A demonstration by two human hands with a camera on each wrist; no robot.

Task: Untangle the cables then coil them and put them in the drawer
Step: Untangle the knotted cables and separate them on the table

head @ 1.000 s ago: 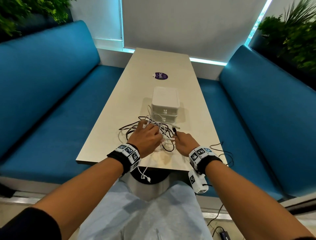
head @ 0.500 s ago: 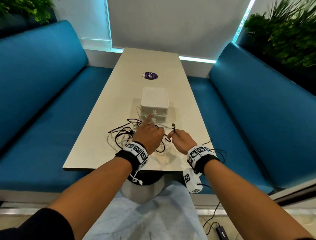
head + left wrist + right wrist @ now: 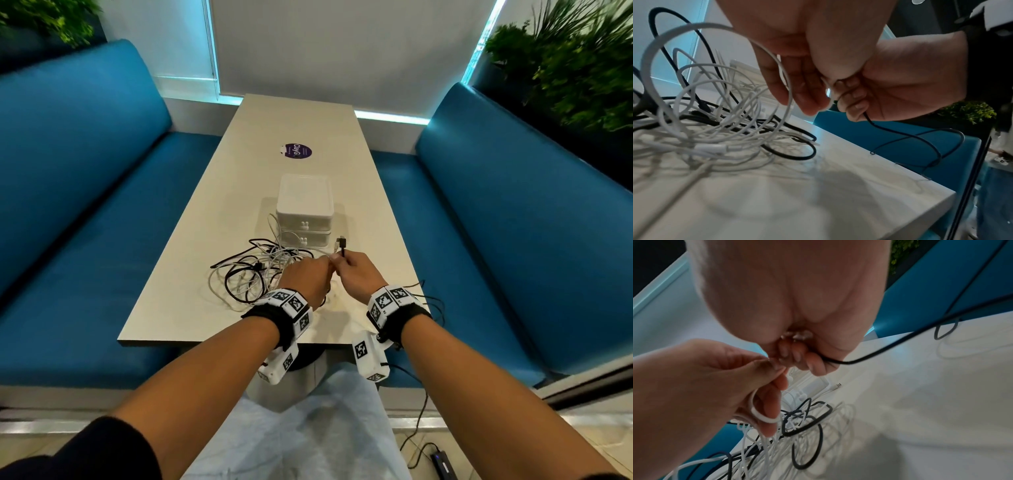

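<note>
A tangle of black and white cables [image 3: 255, 274] lies on the pale table [image 3: 191, 284], in front of a small white two-drawer box [image 3: 305, 212] whose drawers are closed. My right hand [image 3: 356, 274] grips a thin black cable [image 3: 879, 352], its plug [image 3: 341, 244] sticking up above the fist. My left hand [image 3: 308, 277] sits just left of it, pinching a white cable [image 3: 789, 91] that loops over its fingers [image 3: 766, 412]. The two hands touch at the fingertips. The black cable trails off the table's right edge [image 3: 920, 141].
Blue bench seats [image 3: 85, 240] flank the table on both sides. A round purple sticker [image 3: 297, 151] lies farther back on the table. Plants [image 3: 575, 68] stand behind the right bench. A black cable and adapter [image 3: 442, 466] lie on the floor at right.
My left hand has moved right off the tangle and met the right hand, now pinching a white cable. My right hand has lifted the black plug a little higher.
</note>
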